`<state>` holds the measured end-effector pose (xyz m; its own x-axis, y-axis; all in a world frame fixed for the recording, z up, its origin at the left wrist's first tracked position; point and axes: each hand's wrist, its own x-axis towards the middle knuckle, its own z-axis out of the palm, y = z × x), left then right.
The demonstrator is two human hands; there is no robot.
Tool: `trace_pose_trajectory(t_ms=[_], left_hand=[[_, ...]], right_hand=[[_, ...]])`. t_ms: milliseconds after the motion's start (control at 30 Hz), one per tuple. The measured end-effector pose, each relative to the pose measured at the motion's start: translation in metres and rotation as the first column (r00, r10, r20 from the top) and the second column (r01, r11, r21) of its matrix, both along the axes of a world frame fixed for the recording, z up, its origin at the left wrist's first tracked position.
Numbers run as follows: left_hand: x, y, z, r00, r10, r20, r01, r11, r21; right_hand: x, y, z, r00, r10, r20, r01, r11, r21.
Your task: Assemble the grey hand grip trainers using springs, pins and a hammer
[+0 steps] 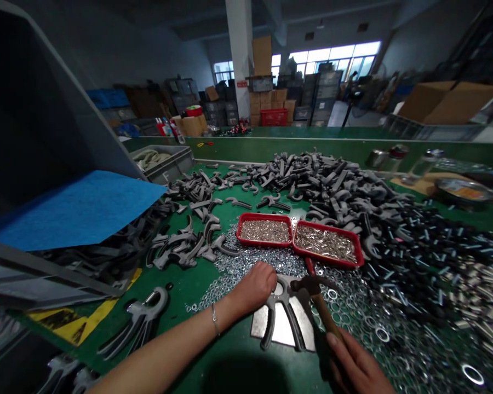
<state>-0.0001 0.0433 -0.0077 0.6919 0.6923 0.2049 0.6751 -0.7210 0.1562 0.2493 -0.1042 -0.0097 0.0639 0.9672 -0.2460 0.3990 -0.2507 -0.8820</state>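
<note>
My left hand (pixel 259 285) is closed at the upper left of a grey clamp (pixel 288 312) with two black-edged handles, covering part of its jaws. The clamp lies on a shiny metal plate (pixel 277 328), handles pointing toward me. My right hand (pixel 355 358) grips the wooden handle of a hammer (pixel 322 309). The hammer's dark head is over the clamp's right jaw; I cannot tell whether they touch. Just beyond are two joined red trays, the left tray (pixel 238 232) with tiny metal parts and the right tray (pixel 359 257) with small pins.
Loose metal rings (pixel 337 317) spread around the plate. Grey clamp parts (pixel 324 180) are heaped at the back, with black parts (pixel 419 246) to the right. Another clamp (pixel 142 317) lies at left, near a large grey crate (pixel 66 279) with a blue sheet (pixel 90 208).
</note>
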Motion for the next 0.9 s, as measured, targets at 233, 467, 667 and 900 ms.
trace_pose_trajectory(t_ms=[233,467,667,900], left_hand=[[-0.019,-0.035,0.019,0.945,0.231,0.232,-0.207,0.97,-0.126],[-0.026,-0.058,0.026,0.985,0.172,0.009,-0.166,0.962,-0.218],[-0.024,-0.054,0.025,0.983,0.183,-0.023,-0.183,0.955,-0.234],[-0.023,-0.05,0.029,0.977,0.185,-0.105,-0.202,0.959,-0.198]], right_hand=[[0.006,0.045,0.082,0.928,0.308,0.208,-0.32,0.947,0.029],[-0.016,0.079,0.075,0.783,0.472,0.406,-0.491,0.869,-0.064],[-0.02,0.087,0.072,0.751,0.452,0.481,-0.47,0.878,-0.092],[-0.001,0.053,0.063,0.764,0.524,0.376,-0.51,0.848,-0.145]])
